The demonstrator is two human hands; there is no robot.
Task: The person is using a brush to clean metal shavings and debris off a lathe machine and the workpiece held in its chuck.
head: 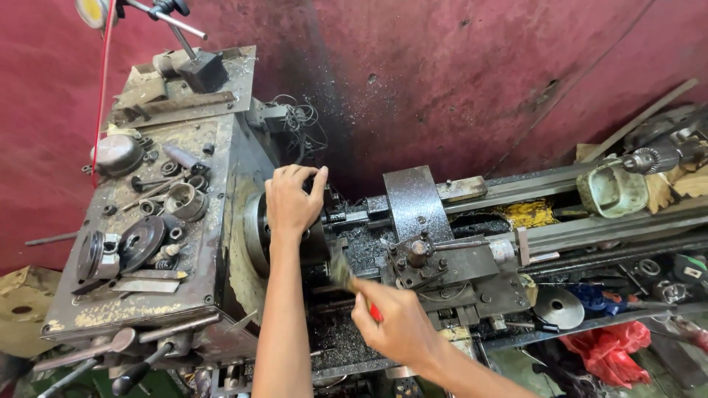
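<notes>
The left hand [291, 200] is closed over the lathe chuck [258, 234], fingers wrapped on its rim at about ten o'clock from the right hand [398, 324]. That hand grips a red-handled brush [346, 276], bristles blurred against the chuck's lower side. By my judgement, cleaning is midway: dark metal chips [346, 335] remain thick on the bed below at six o'clock.
</notes>
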